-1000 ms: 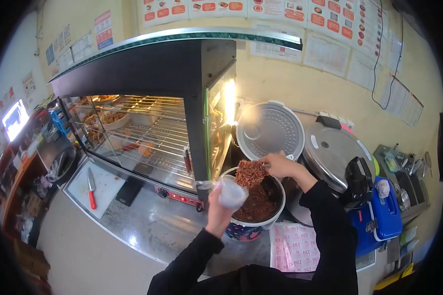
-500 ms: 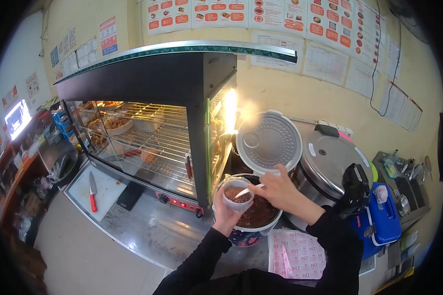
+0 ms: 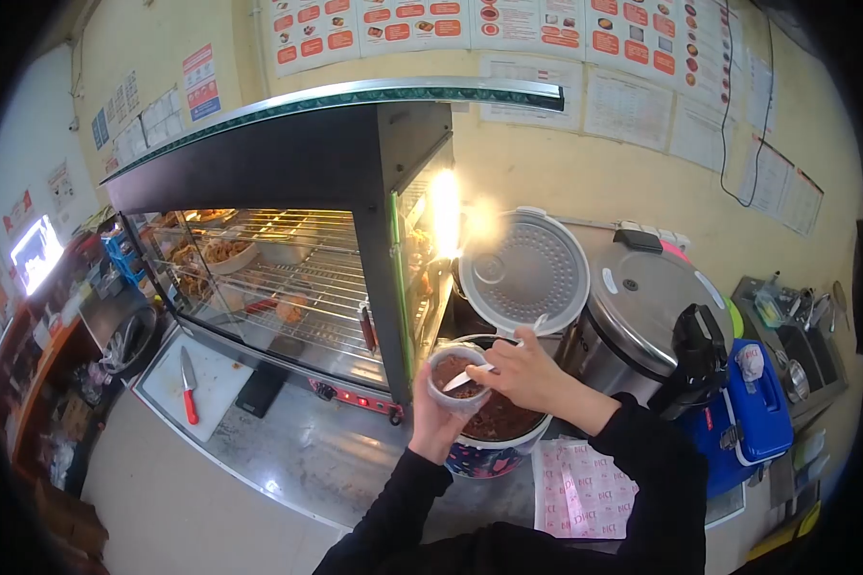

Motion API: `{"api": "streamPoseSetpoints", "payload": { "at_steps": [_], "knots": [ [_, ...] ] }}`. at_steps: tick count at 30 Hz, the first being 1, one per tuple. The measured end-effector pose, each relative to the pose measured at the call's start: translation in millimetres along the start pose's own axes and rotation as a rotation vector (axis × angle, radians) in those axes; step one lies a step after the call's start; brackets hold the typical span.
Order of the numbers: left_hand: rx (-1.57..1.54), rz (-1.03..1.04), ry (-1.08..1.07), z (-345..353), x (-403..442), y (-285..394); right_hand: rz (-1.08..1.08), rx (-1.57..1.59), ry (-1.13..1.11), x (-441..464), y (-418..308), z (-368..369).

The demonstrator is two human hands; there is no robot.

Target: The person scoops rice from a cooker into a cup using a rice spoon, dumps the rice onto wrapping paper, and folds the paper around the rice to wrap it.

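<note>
My left hand (image 3: 435, 426) is wrapped around a small whitish plastic cup (image 3: 456, 401), partly filled with reddish-brown grainy food. In my right hand (image 3: 532, 377) is a white plastic spoon (image 3: 466, 379), its bowl dipping into the cup and its handle sticking up behind my fingers. Both hands are above an open rice cooker (image 3: 497, 461) with a flower-patterned body, which holds more of the same dark brown food. The cooker's grey lid (image 3: 527, 273) stands raised behind it. My forearm and hands hide part of the pot.
A lit glass food warmer (image 3: 374, 287) stands close on the left. A large steel cooker (image 3: 642, 307) and a blue cooler box (image 3: 762, 407) are on the right. Printed paper wrappers (image 3: 585, 494) lie in front. A red-handled knife (image 3: 189, 388) rests on a cutting board (image 3: 211, 407).
The spoon has tilted and sits lower in the cup, with its handle now showing above my right hand. My right hand has dropped slightly. The camera view has shifted a little.
</note>
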State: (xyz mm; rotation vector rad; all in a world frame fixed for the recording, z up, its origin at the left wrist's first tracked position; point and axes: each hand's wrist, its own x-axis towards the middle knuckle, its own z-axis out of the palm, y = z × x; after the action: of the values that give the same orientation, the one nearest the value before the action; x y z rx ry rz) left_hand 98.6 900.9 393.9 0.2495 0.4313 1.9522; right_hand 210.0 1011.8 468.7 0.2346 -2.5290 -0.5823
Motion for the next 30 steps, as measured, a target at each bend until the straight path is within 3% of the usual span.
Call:
{"api": "streamPoseSetpoints", "payload": {
  "at_steps": [7, 15, 19, 22, 24, 30],
  "knots": [
    [-0.048, -0.036, 0.039, -5.5, 0.7, 6.9, 0.055, 0.093, -0.03, 6.4, 13.3, -5.7],
    [0.02, 0.032, 0.065, -15.1, -12.9, 16.8, -0.043, 0.137, 0.034, 12.6, -3.8, 36.2],
    [-0.099, 0.046, 0.096, -32.6, -32.4, 32.0, 0.178, 0.222, 0.145, 19.8, 26.9, 19.7],
    [-0.085, 0.074, 0.208, -44.0, -46.6, 34.1, 0.346, 0.184, -0.378, 4.1, 44.4, 80.5],
    [-0.047, 0.106, 0.257, -55.7, -57.0, 30.8, 0.338, 0.178, -0.64, -22.4, 28.8, 145.8],
    [0.073, 0.201, 0.275, -90.1, -71.7, 8.2, 0.506, 0.489, -1.079, -40.8, -2.1, 191.0]
  ]
}}
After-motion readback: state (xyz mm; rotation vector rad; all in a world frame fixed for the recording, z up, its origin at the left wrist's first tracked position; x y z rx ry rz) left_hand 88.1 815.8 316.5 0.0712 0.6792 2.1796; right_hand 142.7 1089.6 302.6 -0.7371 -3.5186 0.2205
